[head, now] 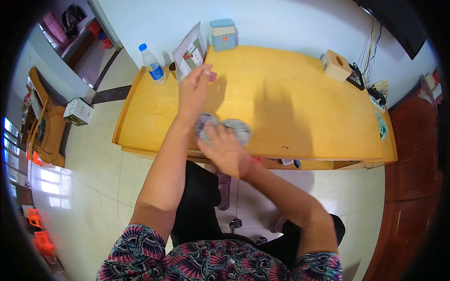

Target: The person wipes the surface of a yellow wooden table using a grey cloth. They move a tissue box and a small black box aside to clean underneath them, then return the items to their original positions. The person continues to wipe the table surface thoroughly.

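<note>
My right hand lies over a grey cloth bundle near the front edge of the yellow wooden desk. Its fingers are spread flat and blurred by motion. The bundle shows two rounded lobes, one of them with purplish patches, and my hand hides part of it. Above the desk, to the left of the bundle, my left hand is raised with its fingers bent together. Whether anything is between those fingers is hidden. Behind that hand stands a printed white packet, partly covered by it.
A water bottle with a blue cap stands at the desk's left. Along the back are a blue lidded canister and a tissue box. Cables and a power strip lie at the right end. An open compartment runs under the desktop.
</note>
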`<state>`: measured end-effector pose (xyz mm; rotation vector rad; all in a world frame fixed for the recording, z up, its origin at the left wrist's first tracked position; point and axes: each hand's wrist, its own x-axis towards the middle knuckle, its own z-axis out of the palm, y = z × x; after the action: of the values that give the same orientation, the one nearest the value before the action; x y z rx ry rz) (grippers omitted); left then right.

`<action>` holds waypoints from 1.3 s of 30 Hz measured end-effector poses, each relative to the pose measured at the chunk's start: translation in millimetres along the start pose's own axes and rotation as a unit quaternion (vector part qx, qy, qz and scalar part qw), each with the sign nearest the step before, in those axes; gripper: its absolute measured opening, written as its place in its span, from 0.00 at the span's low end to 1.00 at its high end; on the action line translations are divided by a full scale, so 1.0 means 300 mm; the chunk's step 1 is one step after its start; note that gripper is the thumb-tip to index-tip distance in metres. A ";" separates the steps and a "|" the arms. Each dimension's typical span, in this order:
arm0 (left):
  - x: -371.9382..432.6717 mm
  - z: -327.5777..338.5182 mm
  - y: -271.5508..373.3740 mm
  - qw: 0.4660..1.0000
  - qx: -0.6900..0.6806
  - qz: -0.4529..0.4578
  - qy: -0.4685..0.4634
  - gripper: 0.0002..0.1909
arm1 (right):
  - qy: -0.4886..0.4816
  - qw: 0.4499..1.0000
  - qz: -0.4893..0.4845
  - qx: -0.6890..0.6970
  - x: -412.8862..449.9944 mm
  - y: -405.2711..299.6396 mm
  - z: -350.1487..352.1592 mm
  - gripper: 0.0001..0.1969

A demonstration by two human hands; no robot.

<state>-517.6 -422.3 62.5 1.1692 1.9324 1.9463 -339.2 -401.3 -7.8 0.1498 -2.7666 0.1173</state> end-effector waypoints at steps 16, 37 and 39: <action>-0.009 0.104 -0.186 0.972 0.207 0.013 -0.111 0.19 | 0.063 0.937 0.324 -0.113 -0.662 0.450 -0.222 0.32; 0.016 0.089 -0.255 0.926 0.306 0.172 -0.138 0.11 | 0.093 0.847 0.475 -0.218 -0.775 0.831 -0.291 0.25; 0.018 0.107 -0.247 0.926 0.298 0.179 -0.146 0.11 | 0.124 0.939 0.280 -0.160 -0.644 0.734 -0.225 0.25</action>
<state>-531.4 -382.8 -6.6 1.9557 2.3294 1.2031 -162.5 -159.0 -29.1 -0.6908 -2.4519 -0.1594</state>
